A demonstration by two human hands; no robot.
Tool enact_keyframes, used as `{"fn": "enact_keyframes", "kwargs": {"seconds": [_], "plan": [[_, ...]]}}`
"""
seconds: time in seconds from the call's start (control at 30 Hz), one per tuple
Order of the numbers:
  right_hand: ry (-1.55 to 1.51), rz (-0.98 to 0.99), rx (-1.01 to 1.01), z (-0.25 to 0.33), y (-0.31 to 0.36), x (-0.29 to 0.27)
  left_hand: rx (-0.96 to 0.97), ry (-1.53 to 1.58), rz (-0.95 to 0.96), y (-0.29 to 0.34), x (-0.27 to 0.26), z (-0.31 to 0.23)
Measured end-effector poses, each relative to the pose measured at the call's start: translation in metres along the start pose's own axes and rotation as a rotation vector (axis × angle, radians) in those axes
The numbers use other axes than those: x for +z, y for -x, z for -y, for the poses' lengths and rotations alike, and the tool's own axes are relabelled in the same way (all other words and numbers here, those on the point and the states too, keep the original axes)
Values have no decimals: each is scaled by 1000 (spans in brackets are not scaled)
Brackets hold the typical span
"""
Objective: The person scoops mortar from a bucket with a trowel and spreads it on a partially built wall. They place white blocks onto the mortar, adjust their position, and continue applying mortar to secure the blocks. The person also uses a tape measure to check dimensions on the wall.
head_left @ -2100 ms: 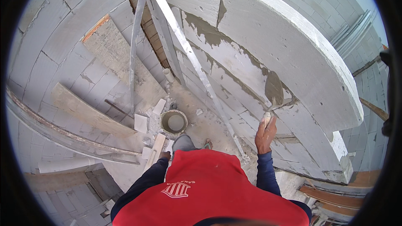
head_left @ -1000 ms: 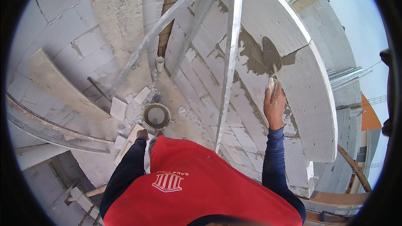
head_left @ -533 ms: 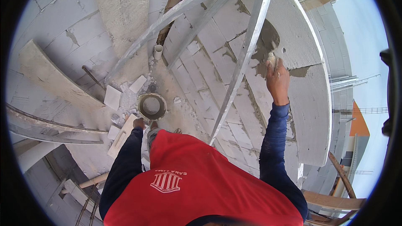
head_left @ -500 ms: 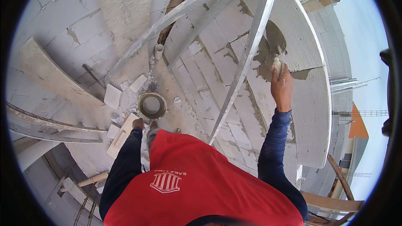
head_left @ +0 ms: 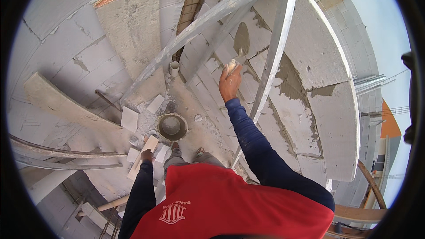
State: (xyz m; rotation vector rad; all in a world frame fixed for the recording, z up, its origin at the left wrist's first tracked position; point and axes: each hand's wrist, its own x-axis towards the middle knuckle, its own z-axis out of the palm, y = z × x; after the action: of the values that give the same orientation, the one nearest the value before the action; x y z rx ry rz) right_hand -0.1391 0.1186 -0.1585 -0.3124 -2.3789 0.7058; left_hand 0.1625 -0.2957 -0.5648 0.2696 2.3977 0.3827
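Observation:
My right hand (head_left: 229, 82) is closed round the handle of a pointed trowel (head_left: 241, 40). Its blade, coated in grey mortar, points up and away, left of the slanting metal bar (head_left: 276, 40). Behind the trowel stands the wall of pale blocks (head_left: 261, 119). Wet mortar (head_left: 292, 79) is smeared along its joints, right of the bar. Low on the left, my left hand (head_left: 147, 155) grips a pale rectangular board (head_left: 141, 161) by its side; the fingers are partly hidden. A bucket (head_left: 184, 135) with grey contents stands on the floor just beyond my feet.
Another curved metal bar (head_left: 195, 31) crosses ahead of the wall. Block offcuts (head_left: 129, 119) and rubble lie around the bucket, near a short upright pipe (head_left: 174, 68). A long panel (head_left: 66, 102) leans at left. Steel rods (head_left: 376, 84) jut out at right.
My right hand has drawn the trowel off the mortared patch and carried it left past the slanting bar. The board in my left hand has tilted and looks narrower. The view has shifted.

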Motion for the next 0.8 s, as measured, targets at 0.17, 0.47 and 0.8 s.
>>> {"fn": "enact_keyframes", "kwargs": {"seconds": [0.17, 0.47, 0.8], "plan": [[-77, -134, 7, -11, -62, 31, -632, 1525, -110, 14, -26, 6], [-82, -312, 187, -55, -12, -5, -739, 1387, 118, 81, -63, 2], [-136, -324, 317, -98, 92, -6, -347, 1260, -164, 30, -74, -19]]}}
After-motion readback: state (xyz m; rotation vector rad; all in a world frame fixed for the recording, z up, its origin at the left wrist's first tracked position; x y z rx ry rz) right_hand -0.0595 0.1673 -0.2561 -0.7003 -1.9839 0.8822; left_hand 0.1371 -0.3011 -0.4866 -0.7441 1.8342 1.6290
